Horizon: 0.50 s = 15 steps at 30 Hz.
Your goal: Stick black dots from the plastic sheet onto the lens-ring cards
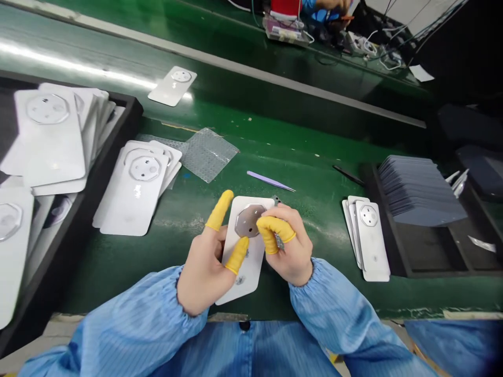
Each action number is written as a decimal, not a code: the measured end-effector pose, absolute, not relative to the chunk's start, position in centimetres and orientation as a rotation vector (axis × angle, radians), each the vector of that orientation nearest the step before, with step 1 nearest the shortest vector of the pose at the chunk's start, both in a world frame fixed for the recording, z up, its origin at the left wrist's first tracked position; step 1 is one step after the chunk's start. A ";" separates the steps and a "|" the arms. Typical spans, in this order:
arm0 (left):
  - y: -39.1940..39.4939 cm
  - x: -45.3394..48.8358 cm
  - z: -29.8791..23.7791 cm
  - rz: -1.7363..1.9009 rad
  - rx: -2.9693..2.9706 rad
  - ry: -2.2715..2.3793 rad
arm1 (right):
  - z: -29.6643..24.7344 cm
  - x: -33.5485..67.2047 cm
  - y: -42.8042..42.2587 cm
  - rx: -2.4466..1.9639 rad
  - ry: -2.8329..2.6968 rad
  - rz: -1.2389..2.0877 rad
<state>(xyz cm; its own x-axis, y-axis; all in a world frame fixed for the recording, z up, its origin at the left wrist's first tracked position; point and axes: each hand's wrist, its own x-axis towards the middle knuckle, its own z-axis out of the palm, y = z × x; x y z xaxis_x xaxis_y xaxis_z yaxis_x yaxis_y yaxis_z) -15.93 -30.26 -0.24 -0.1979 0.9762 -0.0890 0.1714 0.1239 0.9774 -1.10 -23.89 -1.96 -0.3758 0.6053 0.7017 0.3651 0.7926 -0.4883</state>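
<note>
A white phone back cover point(251, 267) with a grey-brown camera disc point(249, 220) lies tilted in front of me. My left hand point(210, 262) grips its left side, thumb on the face, other fingers partly hidden behind, and the index finger stretched away. At the disc's right edge, my right hand point(288, 241) is closed in a pinch. What sits between those fingers is too small to make out; a small dark grey piece shows below them. Yellow finger cots cover the thumb and index finger of both hands. Purple tweezers point(271, 180) lie beyond the cover.
To the left stand a stack of white covers point(131, 209) and a black tray point(90, 173) holding more covers. Bubble wrap point(210, 154) lies behind the stack. Another small stack point(375, 251) is on the right, beside a black bin point(432, 264) with grey sheets. Someone's hand point(334, 5) shows at the far bench.
</note>
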 end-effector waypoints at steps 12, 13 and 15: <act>-31.0 -15.9 -0.5 1.088 1.211 1.465 | -1.6 0.1 -25.3 -0.694 -2.279 0.232; -31.0 -16.0 -0.5 1.077 1.228 1.467 | -1.6 0.1 -25.3 -0.696 -2.278 0.233; -31.2 -16.0 -0.5 1.049 1.267 1.475 | -1.6 0.0 -25.3 -0.701 -2.270 0.238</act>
